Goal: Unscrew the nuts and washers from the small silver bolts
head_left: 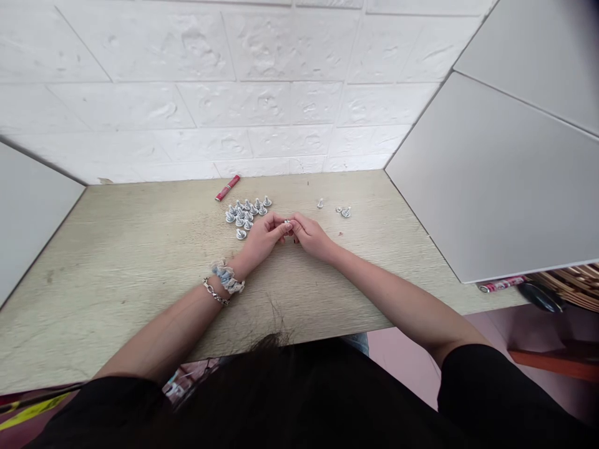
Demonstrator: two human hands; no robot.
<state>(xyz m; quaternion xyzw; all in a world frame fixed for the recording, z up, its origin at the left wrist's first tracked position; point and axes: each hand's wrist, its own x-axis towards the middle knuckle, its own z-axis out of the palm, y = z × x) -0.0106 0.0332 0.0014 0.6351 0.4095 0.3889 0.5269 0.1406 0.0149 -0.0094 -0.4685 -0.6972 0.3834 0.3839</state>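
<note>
Fastener (287, 221) (partly hidden), in both hands (309, 236)

Bright, diffuse light is recorded across the tabletop (140, 262); its source cannot be determined. The white wall (262, 103) behind the tabletop is rendered palest. Shadows are cast faintly — soft-edged. On the tabletop, fine detail of the metal screws (240, 213) is softened. Wide-angle stretching is noted beside the tabletop — above its right end, the corner is darkened.

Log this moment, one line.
left hand: pinching small part | right hand: same part | bolts: clustered by left hand | red tube: behind bolts
</note>
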